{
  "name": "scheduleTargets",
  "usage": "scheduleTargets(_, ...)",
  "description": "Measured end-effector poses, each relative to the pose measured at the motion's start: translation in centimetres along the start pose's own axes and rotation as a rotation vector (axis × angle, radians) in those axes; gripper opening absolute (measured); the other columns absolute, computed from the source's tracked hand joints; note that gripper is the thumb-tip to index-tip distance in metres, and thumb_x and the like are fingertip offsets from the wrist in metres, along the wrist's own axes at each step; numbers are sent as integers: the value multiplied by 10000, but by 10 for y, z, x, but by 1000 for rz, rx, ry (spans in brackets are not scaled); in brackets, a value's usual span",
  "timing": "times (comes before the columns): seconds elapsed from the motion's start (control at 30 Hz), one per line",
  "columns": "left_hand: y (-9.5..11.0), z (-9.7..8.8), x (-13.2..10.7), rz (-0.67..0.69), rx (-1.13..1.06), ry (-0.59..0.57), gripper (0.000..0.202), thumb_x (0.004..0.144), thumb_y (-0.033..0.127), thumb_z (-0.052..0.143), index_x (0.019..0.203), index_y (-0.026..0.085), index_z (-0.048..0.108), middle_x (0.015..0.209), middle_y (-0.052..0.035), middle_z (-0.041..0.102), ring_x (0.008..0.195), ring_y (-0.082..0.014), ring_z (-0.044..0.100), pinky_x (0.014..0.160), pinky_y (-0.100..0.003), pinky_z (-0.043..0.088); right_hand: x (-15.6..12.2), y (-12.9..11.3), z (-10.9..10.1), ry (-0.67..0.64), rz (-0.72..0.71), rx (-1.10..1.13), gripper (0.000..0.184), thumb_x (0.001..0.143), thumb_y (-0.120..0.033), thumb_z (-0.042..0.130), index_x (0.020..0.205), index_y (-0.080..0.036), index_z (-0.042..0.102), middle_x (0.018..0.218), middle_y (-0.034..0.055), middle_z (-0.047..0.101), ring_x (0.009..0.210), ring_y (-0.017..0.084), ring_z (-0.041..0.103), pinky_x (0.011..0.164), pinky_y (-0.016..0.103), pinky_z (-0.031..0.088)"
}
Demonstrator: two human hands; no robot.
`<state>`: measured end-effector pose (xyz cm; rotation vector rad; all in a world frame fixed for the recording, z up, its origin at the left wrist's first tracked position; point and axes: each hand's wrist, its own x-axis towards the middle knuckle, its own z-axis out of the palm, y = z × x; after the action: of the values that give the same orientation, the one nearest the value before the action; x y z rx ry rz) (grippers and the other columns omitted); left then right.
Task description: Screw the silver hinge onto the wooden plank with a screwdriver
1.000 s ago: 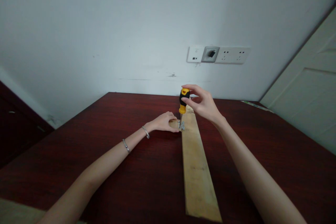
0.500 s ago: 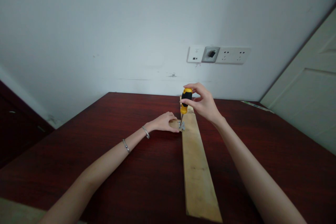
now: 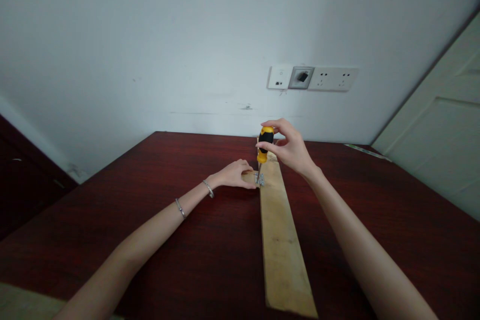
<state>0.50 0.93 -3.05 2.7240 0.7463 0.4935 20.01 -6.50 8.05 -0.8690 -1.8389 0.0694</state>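
My right hand (image 3: 287, 145) grips a yellow and black screwdriver (image 3: 266, 139) by its handle, thumb on one side and fingers on the other. The shaft points down, slightly tilted, with its tip at a small metal hinge (image 3: 261, 179). That hinge lies across the seam between a long wooden board (image 3: 283, 230) and a small wooden piece (image 3: 248, 177) at its left edge. Around the small piece, my left hand (image 3: 233, 175) is closed, thumb on the near side and fingers on the far side. Whether a screw sits under the tip is too small to tell.
The dark red table (image 3: 180, 265) reaches back to a white wall. Wall sockets (image 3: 332, 79) are set above its far edge, and a pale door (image 3: 442, 125) stands at the right. A thin strip (image 3: 367, 152) lies near the far right corner.
The screwdriver handle and my right hand have shifted very slightly to the left. My left hand, the board and the hinge stay in place.
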Motion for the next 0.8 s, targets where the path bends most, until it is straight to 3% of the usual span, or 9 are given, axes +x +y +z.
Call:
scheduleTargets(0.4, 3, -2, -1, -13, -32, -3, 510, 685, 536, 762, 1025, 160, 697, 986, -74, 611, 908, -214, 542, 821, -308, 436, 0, -1, 0, -9, 0, 0, 414, 739, -459, 740, 1085, -265, 620, 1043, 61, 613, 864, 196, 570, 492, 240, 470)
scheduleTargets(0.63, -1, 1, 0, -11, -11, 3, 546, 674, 566, 759, 1025, 151, 696, 1004, -78, 611, 930, -221, 547, 841, -312, 432, 0, -2, 1, 10, -15, -33, 395, 741, -456, 740, 1062, -262, 617, 1023, 58, 617, 869, 204, 566, 630, 311, 523)
scheduleTargets(0.8, -1, 2, 0, 2, -21, 21, 531, 678, 548, 762, 1019, 145, 699, 1006, -81, 617, 938, -229, 555, 841, -313, 434, -1, -1, 0, 14, -31, -56, 393, 732, -467, 744, 1042, -262, 615, 985, 53, 609, 857, 206, 560, 639, 321, 522)
